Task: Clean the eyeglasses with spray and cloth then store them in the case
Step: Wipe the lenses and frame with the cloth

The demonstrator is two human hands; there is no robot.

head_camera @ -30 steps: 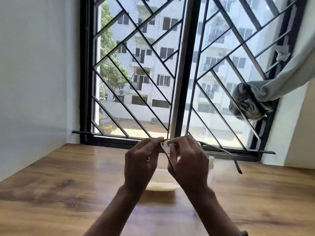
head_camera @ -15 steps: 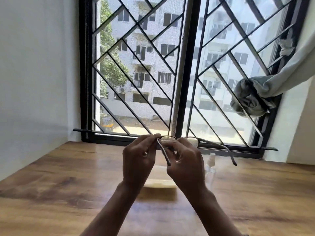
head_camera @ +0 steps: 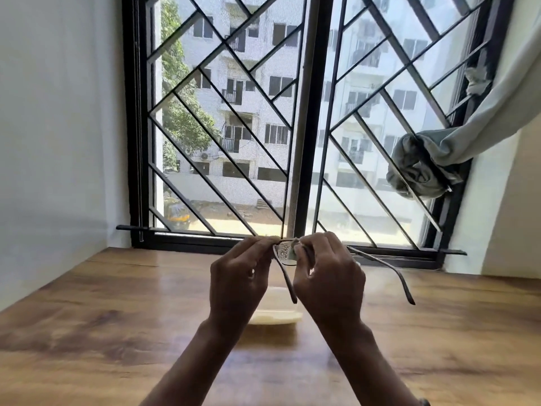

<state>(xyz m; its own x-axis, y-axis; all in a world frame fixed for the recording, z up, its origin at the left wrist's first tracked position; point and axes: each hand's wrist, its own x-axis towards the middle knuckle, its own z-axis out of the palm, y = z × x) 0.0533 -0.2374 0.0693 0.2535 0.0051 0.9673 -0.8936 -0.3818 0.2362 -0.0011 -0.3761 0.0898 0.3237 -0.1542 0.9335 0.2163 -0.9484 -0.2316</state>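
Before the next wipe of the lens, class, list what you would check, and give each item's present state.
1. Eyeglasses held above the table, temples unfolded: ok.
2. Left hand pinches the frame corner: ok.
3. Cloth pinched in the right hand against the lens: ok.
4. Lens free of droplets: not ok, specks show on it.
5. Case open and ready on the table: cannot tell, the hands hide most of it.

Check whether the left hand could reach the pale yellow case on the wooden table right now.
Probably yes: the pale yellow case lies just beneath the left hand, nothing between, though that hand pinches the dark-framed eyeglasses and must release first.
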